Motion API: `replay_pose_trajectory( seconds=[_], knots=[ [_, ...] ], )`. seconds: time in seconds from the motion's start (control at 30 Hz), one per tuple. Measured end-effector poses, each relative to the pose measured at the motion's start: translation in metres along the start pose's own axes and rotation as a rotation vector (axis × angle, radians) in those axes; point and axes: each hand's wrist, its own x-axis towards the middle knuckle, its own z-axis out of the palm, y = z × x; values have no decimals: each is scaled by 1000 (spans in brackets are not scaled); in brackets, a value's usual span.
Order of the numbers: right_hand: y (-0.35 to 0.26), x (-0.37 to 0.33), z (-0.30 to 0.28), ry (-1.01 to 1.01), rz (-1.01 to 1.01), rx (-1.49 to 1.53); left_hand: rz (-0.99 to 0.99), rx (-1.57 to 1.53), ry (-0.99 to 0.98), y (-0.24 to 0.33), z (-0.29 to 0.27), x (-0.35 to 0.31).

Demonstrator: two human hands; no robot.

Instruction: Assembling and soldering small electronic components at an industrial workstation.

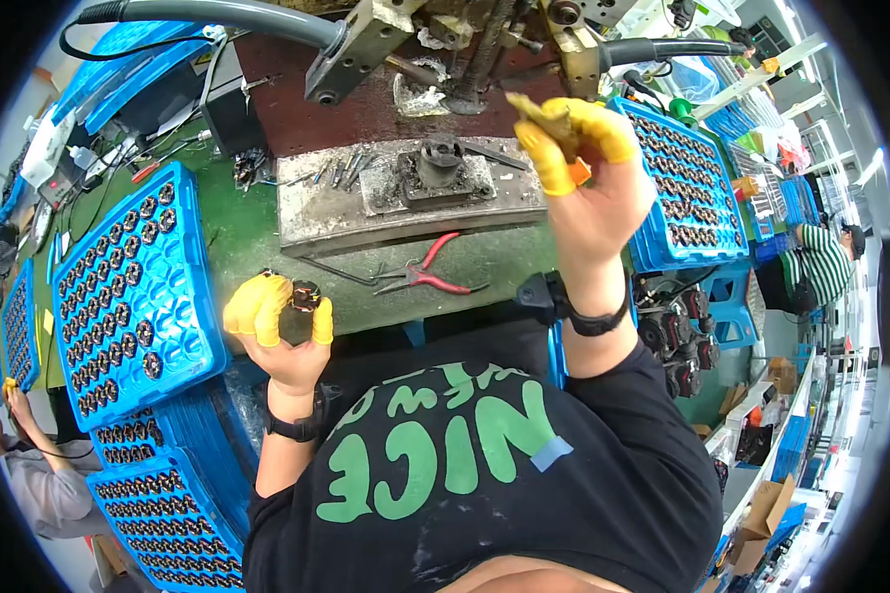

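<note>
My left hand [272,316], with yellow finger covers, holds a small dark round part [306,295] above the green bench edge, just right of a blue tray [129,296] filled with similar parts. My right hand [583,158], also in yellow finger covers, is raised and grips a worn lever handle [549,114] of the press machine [435,59]. Below the press, a dark fixture [440,163] sits on a grey metal base plate [316,212].
Red-handled pliers [427,277] lie on the green bench in front of the plate. Another blue tray of parts [687,188] stands at the right, with stacked trays [168,484] at lower left. A person in a striped shirt [816,262] sits far right; another person's hand [10,395] shows at left.
</note>
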Motion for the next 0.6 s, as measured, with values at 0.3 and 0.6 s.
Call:
replay_pose_trajectory(
  seconds=[0.3, 0.6],
  knots=[
    [18, -15, 2, -98, 48, -390, -15, 1, 19, -1, -1, -3],
    [12, 0, 18, -26, -114, -404, 22, 14, -5, -2, 0, -2]
  ],
)
